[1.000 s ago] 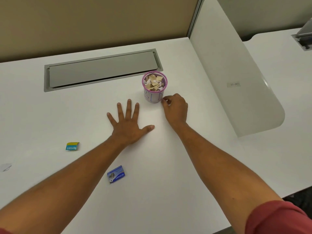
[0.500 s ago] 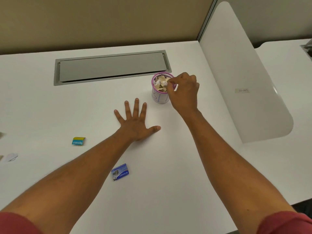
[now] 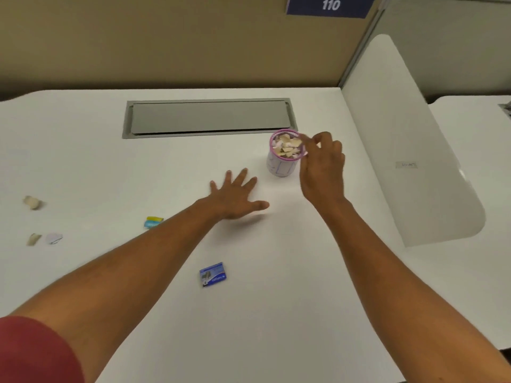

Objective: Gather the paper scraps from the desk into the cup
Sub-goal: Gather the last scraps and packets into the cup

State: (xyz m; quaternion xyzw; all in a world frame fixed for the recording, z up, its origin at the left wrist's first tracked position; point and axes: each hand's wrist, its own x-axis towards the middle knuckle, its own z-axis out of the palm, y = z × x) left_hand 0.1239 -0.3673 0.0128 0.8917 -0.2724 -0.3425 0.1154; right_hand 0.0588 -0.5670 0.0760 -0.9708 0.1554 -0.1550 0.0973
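**A:** White desk (image 3: 276,313) under a tan partition, grey cable hatch (image 3: 208,117) at twelve o'clock; where is the cup?

**B:** The cup (image 3: 282,167) stands upright just below the hatch's right end, heaped with paper bits; the right hand (image 3: 322,168) hovers at its three o'clock side, fingers loosely curled by the rim; whether a bit is pinched there I cannot tell.

**A:** And the other hand?

**B:** The left hand (image 3: 235,197) is spread wide, fingers straight, low over the desk at the cup's seven o'clock; it holds nothing.

**A:** What remains?

**B:** Three scraps at nine o'clock, well apart from the cup: a tan curled scrap (image 3: 32,202), a small tan scrap (image 3: 33,239), and just beside it a pale round scrap (image 3: 54,238); I judge them featherlight and limp, apt to slide when nudged; pinch each at a lifted edge, or pin it with a fingertip first.

**A:** Anything in the way?

**B:** A yellow-blue box (image 3: 153,221) and a blue box (image 3: 212,274) lie between; the reach passes above them; the white divider (image 3: 409,139) walls off three o'clock; the cup looks light and full, so a knock could tip it.
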